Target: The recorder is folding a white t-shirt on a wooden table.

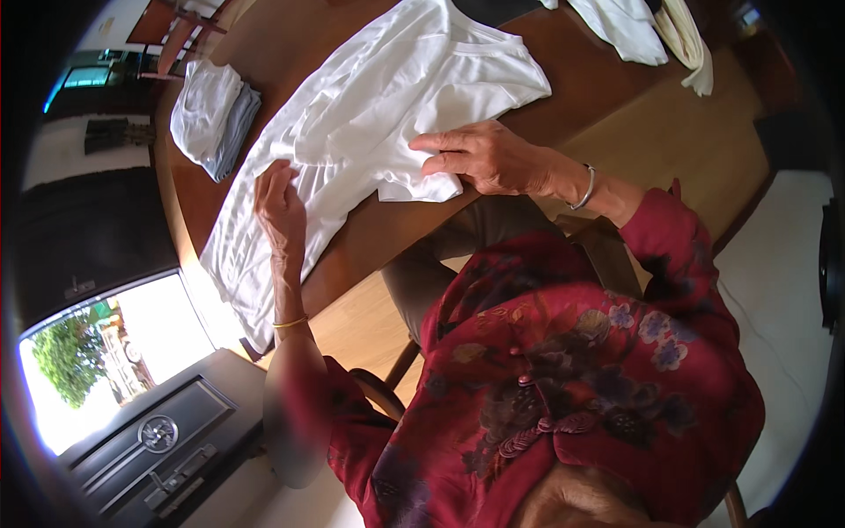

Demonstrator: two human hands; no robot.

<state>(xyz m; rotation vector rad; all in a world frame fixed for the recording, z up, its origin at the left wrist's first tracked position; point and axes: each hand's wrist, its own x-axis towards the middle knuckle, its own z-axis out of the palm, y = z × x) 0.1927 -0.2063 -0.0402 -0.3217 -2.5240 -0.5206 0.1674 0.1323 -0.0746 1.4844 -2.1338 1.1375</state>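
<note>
A white short-sleeved shirt (370, 112) lies spread across the brown wooden table (356, 244), its neckline toward the far side. Part of it reaches down the left toward the table's near corner. My left hand (280, 201), with a thin gold-coloured bangle at the wrist, is over the left part of the shirt. Its fingers are curled, and whether they pinch the cloth is hidden. On the near sleeve (422, 188) rests my right hand (488, 158), fingers apart and pointing left. A silver-coloured bangle (584, 188) circles that wrist.
Folded white and blue-grey clothes (214, 115) are stacked at the table's left. More white garments (624, 30) and a cream cloth (686, 46) lie at the far right. A dark door (158, 435) stands by a bright doorway at lower left. Chair parts (379, 389) show beside my body.
</note>
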